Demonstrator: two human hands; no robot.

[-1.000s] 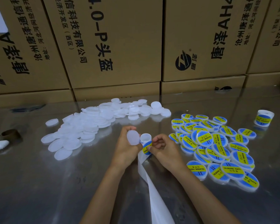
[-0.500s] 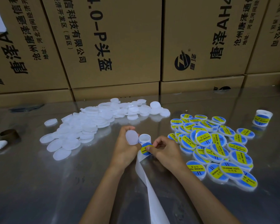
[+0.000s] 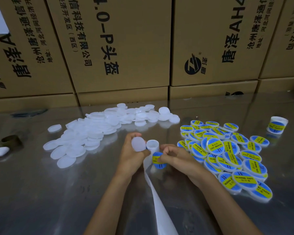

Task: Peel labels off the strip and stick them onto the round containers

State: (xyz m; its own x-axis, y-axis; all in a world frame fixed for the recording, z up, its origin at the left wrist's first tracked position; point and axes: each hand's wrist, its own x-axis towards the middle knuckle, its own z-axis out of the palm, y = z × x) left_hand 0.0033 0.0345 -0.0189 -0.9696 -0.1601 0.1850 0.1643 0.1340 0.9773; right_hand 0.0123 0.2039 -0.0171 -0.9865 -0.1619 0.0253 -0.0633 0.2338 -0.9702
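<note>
A plain white round container (image 3: 138, 144) is held upright on edge, its flat face toward the camera. Beside it sits the label roll (image 3: 152, 145), a white core seen from above. A blue-and-yellow label (image 3: 158, 160) is partly lifted from the white backing strip (image 3: 157, 200), which trails down toward the near edge. Unlabelled white containers (image 3: 92, 133) lie heaped at left. Labelled containers (image 3: 227, 155) are piled at right, faces up. A second label roll (image 3: 277, 125) stands at far right.
</note>
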